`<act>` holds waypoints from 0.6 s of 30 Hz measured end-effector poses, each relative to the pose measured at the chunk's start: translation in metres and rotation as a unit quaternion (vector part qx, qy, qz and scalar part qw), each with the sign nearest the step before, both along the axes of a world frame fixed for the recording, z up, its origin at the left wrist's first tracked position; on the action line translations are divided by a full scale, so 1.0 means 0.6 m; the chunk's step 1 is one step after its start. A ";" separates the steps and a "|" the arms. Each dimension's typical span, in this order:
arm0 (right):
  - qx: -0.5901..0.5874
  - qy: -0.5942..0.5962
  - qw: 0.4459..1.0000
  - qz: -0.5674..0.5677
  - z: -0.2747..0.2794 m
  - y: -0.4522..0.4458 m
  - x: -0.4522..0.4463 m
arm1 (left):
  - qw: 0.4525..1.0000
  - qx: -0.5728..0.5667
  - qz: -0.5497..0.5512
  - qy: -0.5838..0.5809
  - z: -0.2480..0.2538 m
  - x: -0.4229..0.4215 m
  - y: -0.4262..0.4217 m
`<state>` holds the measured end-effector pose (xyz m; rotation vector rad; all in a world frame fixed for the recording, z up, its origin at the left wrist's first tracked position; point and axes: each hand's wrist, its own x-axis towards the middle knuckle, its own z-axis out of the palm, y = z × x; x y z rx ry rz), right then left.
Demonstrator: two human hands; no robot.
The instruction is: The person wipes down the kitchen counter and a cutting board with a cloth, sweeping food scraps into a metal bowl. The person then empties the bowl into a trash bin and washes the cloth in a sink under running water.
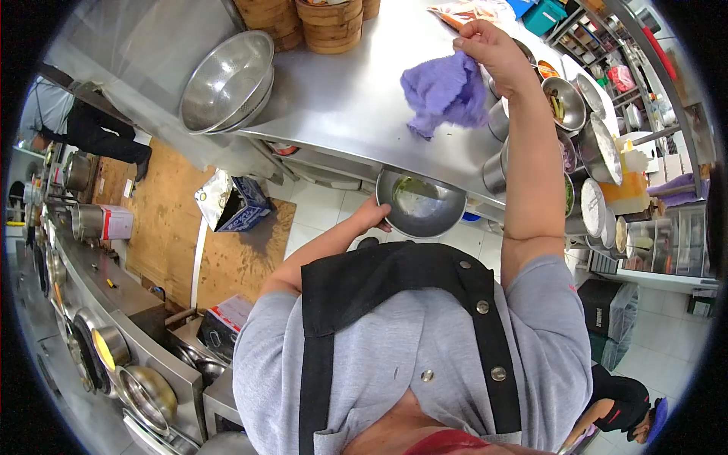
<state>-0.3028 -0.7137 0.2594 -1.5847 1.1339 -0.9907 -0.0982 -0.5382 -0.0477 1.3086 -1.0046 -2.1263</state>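
Note:
My left hand is closed on the rim of a steel mixing bowl, held tilted below the table's front edge. Some green bits lie inside the bowl. Above the steel table, my right hand pinches a crumpled purple cloth by its upper corner, and the cloth hangs down from the fingers. Close beyond that hand lies a printed plastic packet. Beside my right forearm stand several metal containers of ingredients, among them a bowl with green and brown pieces.
Stacked perforated colanders sit at the table's left end, near bamboo steamers. An open tin stands on floor cardboard. Stove counters with pots run along the left. One person is at far left, another at lower right.

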 end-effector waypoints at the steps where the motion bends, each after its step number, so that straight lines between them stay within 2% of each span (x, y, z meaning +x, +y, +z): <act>1: -0.063 0.045 0.997 -0.022 -0.016 -0.010 -0.006 | 1.000 -0.002 -0.003 0.002 0.000 0.000 0.000; 5: -0.022 0.032 0.993 -0.110 -0.001 -0.001 0.000 | 1.000 -0.005 -0.006 0.002 -0.021 -0.001 -0.002; 7: -0.033 0.070 0.989 -0.124 0.027 0.000 0.008 | 1.000 -0.001 -0.008 0.010 -0.016 0.000 -0.006; 9: -0.030 0.030 0.981 -0.192 0.048 -0.004 0.021 | 1.000 0.008 -0.014 0.003 -0.011 0.000 -0.008; 10: -0.076 0.056 0.981 -0.167 0.043 -0.024 0.000 | 1.000 0.018 -0.017 -0.004 -0.009 0.000 -0.010; 13: -0.078 -0.002 0.989 -0.124 0.078 0.005 0.015 | 1.000 -0.004 -0.015 -0.003 -0.012 -0.001 -0.010; 15: -0.051 0.037 0.988 -0.141 0.066 0.018 0.021 | 1.000 -0.002 -0.020 0.001 -0.016 -0.001 -0.011; 16: -0.159 0.227 0.933 -0.229 0.021 0.001 0.014 | 1.000 -0.001 -0.024 0.003 -0.018 -0.001 -0.013; 17: -0.257 0.404 0.824 -0.304 -0.019 -0.008 0.009 | 1.000 0.001 -0.024 0.004 -0.022 -0.002 -0.012; 18: -0.186 0.556 0.746 -0.315 -0.042 -0.005 0.014 | 1.000 0.004 -0.020 0.007 -0.027 -0.002 -0.010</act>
